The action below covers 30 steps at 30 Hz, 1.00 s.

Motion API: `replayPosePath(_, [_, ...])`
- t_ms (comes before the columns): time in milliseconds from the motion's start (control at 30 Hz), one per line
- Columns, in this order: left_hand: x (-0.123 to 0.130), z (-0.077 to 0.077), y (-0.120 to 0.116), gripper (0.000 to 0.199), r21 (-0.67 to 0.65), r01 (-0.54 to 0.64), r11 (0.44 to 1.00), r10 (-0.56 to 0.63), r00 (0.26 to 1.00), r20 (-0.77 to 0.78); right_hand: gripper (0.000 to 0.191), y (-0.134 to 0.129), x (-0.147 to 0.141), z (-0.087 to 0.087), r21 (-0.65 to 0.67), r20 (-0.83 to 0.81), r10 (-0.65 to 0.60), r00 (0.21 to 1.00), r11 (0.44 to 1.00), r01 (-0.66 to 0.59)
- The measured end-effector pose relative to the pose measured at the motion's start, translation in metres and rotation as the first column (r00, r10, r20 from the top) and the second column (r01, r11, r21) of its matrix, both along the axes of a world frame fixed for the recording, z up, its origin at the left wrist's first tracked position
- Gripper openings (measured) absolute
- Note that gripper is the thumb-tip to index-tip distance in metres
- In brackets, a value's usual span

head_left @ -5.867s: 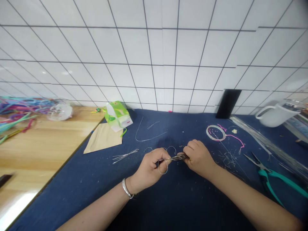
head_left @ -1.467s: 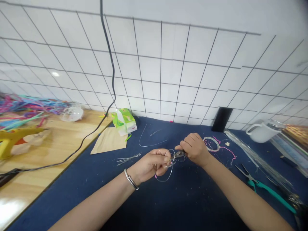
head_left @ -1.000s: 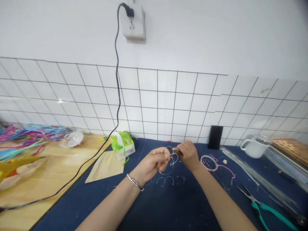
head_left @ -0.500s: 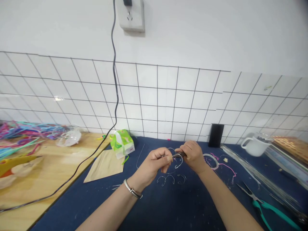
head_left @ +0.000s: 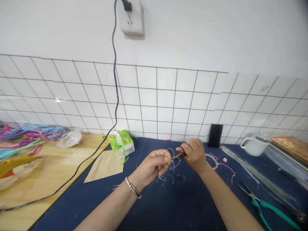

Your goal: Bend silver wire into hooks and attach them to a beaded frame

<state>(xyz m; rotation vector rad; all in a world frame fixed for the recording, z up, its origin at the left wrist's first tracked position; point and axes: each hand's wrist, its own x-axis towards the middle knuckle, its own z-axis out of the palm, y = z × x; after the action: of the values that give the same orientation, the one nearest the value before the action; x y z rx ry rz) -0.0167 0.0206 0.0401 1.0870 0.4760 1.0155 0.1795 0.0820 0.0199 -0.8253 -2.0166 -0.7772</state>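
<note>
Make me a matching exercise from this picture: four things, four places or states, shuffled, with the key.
Column one
1. left hand
2. right hand
3. teal-handled pliers
4. black plug

Column two
A. lying open on the blue cloth
B. gripping a dark tool
C. in the wall socket
D. pinching bent wire

Pairs: 1-D, 2-B, 3-A, 4-C

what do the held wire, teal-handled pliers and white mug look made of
Wire: likely bare metal, by its thin silvery shine. Pliers: grey metal jaws, smooth evenly coloured handles, probably plastic. Mug: smooth and white, perhaps ceramic or plastic.
</note>
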Motion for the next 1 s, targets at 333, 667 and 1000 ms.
replayPosePath(333, [-0.0013,-0.0029,0.0010,0.007,-0.068,0.117,0.991,-0.113,0.992,0.061,0.017,-0.0022,0.0008,0.0029,0.069,-0.015,0.011,1.000,0.998,-0.010])
replayPosePath(667, [-0.0005,-0.0089,0.0029,0.007,-0.111,0.175,0.978,-0.172,0.984,0.037,0.016,-0.0038,-0.0003,0.0037,0.099,-0.017,0.086,0.996,0.992,-0.084])
replayPosePath(1000, [0.0002,-0.0072,0.0018,0.008,-0.112,0.221,0.969,-0.217,0.975,0.048,0.016,-0.0042,0.0001,0.0021,0.072,-0.001,0.105,0.994,0.992,-0.105])
